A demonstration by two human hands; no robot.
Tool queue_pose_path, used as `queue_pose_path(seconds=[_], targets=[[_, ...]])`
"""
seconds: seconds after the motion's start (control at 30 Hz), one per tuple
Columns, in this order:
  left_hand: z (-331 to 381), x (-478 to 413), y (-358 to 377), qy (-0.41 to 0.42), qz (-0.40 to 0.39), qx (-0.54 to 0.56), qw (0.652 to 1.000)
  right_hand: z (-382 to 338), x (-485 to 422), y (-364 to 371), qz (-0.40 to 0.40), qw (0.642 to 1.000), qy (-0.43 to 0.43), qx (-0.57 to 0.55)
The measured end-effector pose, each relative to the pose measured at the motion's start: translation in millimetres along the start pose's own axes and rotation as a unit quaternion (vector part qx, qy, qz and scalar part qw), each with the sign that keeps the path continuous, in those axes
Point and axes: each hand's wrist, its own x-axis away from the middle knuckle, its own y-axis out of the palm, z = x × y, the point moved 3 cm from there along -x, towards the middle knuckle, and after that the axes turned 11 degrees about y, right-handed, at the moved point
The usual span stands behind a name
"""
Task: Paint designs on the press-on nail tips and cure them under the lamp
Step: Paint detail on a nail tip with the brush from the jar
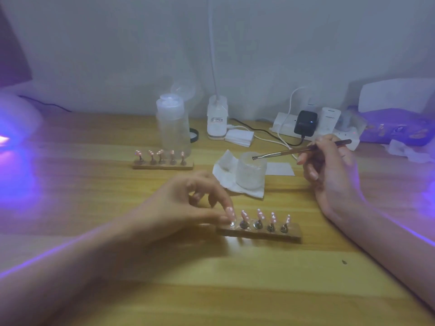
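Observation:
A wooden holder near the table's middle carries several pink nail tips on small stands. My left hand pinches the leftmost stand at the holder's left end. My right hand grips a thin brush whose tip hovers over the mouth of a frosted glass jar. A second wooden holder with several pink tips stands farther back on the left. The curing lamp glows violet at the far left edge, only partly in view.
The jar sits on a white wipe. Behind it stand a clear pump bottle, a white bottle, a power strip with plugs and cables, and a purple box at the right.

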Motion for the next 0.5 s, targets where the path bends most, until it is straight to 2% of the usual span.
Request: queue_pose_path(seconds=[0.1, 0.3, 0.5], targets=[[-4, 1, 5, 0.006, -0.028, -0.012, 1.0, 0, 0, 0, 0.002, 1.0, 0.001, -0.002], [-13, -2, 7, -0.01, 0.018, -0.015, 1.0, 0, 0, 0, 0.006, 1.0, 0.001, 0.002], [-16, -5, 8, -0.043, 0.01, -0.009, 0.999, 0, 0, 1, 0.006, 1.0, 0.001, 0.005]])
